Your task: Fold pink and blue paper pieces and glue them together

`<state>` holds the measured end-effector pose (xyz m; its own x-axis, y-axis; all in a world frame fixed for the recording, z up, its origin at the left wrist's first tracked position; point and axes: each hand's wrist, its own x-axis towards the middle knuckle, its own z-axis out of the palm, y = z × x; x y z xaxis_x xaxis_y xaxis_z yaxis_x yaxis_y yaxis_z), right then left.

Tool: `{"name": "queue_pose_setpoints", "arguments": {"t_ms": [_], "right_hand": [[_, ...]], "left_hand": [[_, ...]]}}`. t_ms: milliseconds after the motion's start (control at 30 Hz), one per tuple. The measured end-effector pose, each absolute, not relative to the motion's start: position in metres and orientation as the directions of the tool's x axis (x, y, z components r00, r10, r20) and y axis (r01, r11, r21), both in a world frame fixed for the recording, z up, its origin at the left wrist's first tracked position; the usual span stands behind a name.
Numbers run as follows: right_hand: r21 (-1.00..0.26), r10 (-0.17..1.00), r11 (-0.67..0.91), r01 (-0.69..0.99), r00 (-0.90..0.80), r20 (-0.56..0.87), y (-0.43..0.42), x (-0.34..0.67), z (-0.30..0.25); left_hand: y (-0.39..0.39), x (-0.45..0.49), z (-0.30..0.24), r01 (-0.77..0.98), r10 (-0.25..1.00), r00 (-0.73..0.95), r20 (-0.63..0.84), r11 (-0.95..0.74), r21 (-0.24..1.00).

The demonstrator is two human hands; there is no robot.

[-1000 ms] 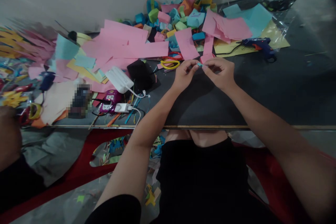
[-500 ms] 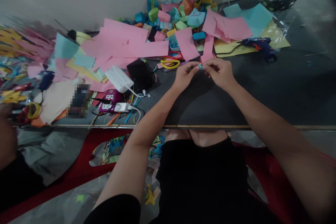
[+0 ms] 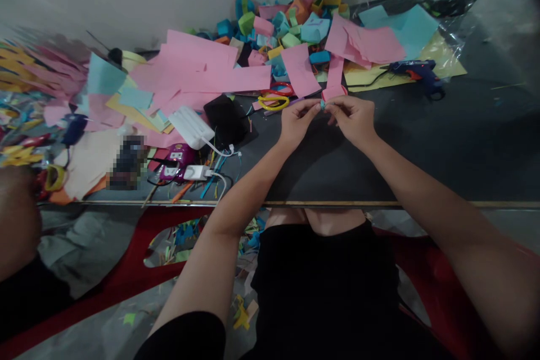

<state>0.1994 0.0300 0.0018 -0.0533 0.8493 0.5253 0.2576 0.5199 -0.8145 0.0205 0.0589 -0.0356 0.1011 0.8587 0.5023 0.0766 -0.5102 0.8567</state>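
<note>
Both hands meet above the dark table (image 3: 320, 174), fingertips close together. A small light-blue piece (image 3: 323, 104), which looks like folded paper, is pinched between them. My left hand (image 3: 297, 118) is closed, thumb and index finger on its left side. My right hand (image 3: 352, 117) is closed on its right side, the other fingers curled. Just behind the fingertips is a pink paper piece (image 3: 334, 91) with a red edge. Scissors with red and yellow handles (image 3: 273, 102) lie left of my left hand.
Folded paper pieces (image 3: 291, 22) are heaped along the wall. Pink sheets (image 3: 202, 62) spread to the left. A glue gun (image 3: 419, 74) lies on the right. White power bank (image 3: 190, 126), purple power strip (image 3: 177, 160) and cables are at left. Another person's arm (image 3: 17, 219) reaches in there.
My hands stay almost in place, and the light-blue piece between the fingertips has turned slightly. At the far left, the other person's arm has moved a little to the right.
</note>
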Motion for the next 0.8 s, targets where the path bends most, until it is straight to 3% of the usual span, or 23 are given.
{"name": "queue_pose_setpoints", "arguments": {"t_ms": [267,500,800], "right_hand": [[-0.792,0.824,0.538,0.287,0.016,0.566,0.0298,0.1977,0.0017],[-0.725,0.8,0.555,0.409,-0.023,0.6,0.0285,0.1979,0.0013],[-0.68,0.785,0.561,0.472,-0.042,0.618,0.0246,0.199,0.0029]], "left_hand": [[0.0539,0.0256,-0.0373,0.148,0.849,0.101,0.518,-0.528,0.836],[0.0521,0.0222,-0.0311,0.307,0.818,0.093,0.568,-0.566,0.765],[0.05,0.0211,-0.0306,0.313,0.811,0.124,0.572,-0.579,0.753]]}}
